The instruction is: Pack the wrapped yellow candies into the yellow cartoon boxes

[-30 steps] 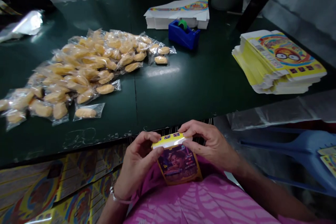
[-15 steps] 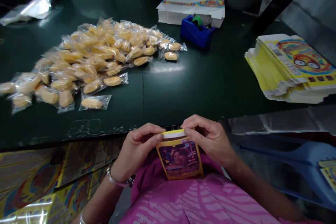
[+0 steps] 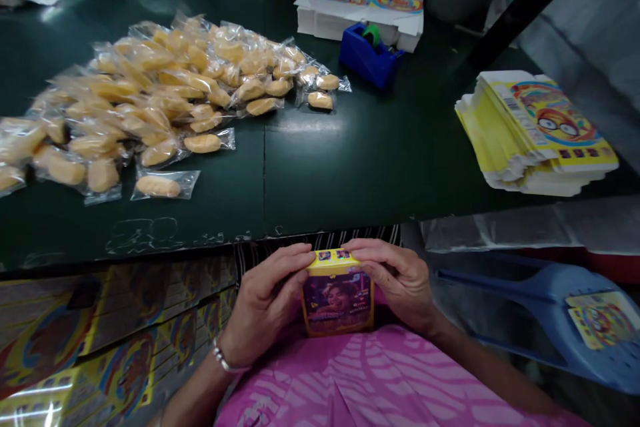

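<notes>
A small printed carton (image 3: 339, 303), yellow with a dark picture on its front, stands upright against my pink shirt, below the table edge. Its yellow top flap (image 3: 334, 256) lies folded down across the opening. My left hand (image 3: 273, 297) grips the carton's left side, fingers over the top corner and thumb on the front. On the other side my right hand (image 3: 397, 280) holds the top right corner the same way. Whatever is inside the carton is hidden. Beyond it, on the dark green table (image 3: 325, 173), lies a heap of clear-wrapped yellow snack pieces (image 3: 165, 87).
A blue tape dispenser (image 3: 369, 59) with green tape stands before a stack of white flat cartons (image 3: 360, 10). More flat yellow cartons (image 3: 540, 133) are piled at the right. A blue plastic stool (image 3: 575, 320) is at lower right; yellow printed boxes (image 3: 125, 347) fill the lower left.
The carton's top flap has gone from raised, with its white edge showing, to folded flat. Both hands have moved slightly down along the carton's sides. The view has shifted a little.
</notes>
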Demonstrator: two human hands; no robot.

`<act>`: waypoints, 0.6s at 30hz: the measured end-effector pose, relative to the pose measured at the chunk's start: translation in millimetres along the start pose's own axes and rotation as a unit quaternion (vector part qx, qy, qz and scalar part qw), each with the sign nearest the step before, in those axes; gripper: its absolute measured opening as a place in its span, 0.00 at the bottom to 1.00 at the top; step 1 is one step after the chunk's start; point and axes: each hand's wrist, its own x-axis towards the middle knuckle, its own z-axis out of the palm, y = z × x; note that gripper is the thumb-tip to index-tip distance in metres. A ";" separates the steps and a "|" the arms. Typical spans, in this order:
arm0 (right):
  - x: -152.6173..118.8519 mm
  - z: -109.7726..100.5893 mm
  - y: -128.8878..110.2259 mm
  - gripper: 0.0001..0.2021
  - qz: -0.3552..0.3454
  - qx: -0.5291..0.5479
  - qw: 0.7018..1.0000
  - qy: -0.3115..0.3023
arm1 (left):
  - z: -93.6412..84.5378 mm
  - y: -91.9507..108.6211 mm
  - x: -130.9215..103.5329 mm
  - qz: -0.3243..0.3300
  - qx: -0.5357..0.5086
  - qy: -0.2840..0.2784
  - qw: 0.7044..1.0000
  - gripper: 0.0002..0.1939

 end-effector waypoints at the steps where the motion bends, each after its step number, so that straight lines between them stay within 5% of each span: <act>1: -1.6 0.6 -0.4 0.08 -0.005 0.004 1.000 -0.001 | -2.3 2.1 3.9 -0.029 -0.035 -0.008 0.999 0.12; 9: -1.7 10.3 8.0 0.05 0.080 0.127 0.988 0.043 | 7.8 -0.4 8.1 -0.092 -0.066 0.005 0.994 0.11; 18: -6.0 18.0 13.2 0.05 0.123 0.217 0.968 0.033 | 13.5 -7.1 -6.9 -0.068 -0.029 0.060 0.995 0.14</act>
